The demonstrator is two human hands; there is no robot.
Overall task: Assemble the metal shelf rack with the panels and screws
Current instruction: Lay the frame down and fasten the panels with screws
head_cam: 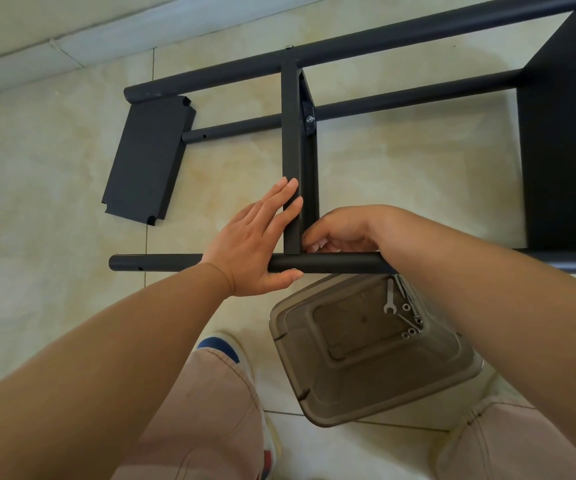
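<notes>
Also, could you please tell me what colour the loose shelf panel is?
Matte black: the loose shelf panel, head view.

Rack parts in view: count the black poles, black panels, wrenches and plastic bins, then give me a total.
Black poles: 3
Black panels: 3
Wrench: 1
Plastic bin: 1
Total: 8

Both bare forearms reach forward from the bottom edge toward twelve o'clock, converging near the centre. The left hand (253,247) lies flat, palm down, fingers straight and together pointing toward one o'clock, with the thumb spread toward three o'clock. The right hand (340,230) sits just beside it at three o'clock, wrist bent, knuckles up, its fingers (314,241) curled under toward nine o'clock; what its grip closes on, if anything, cannot be told. Two knees in pale pink trousers show below.
</notes>
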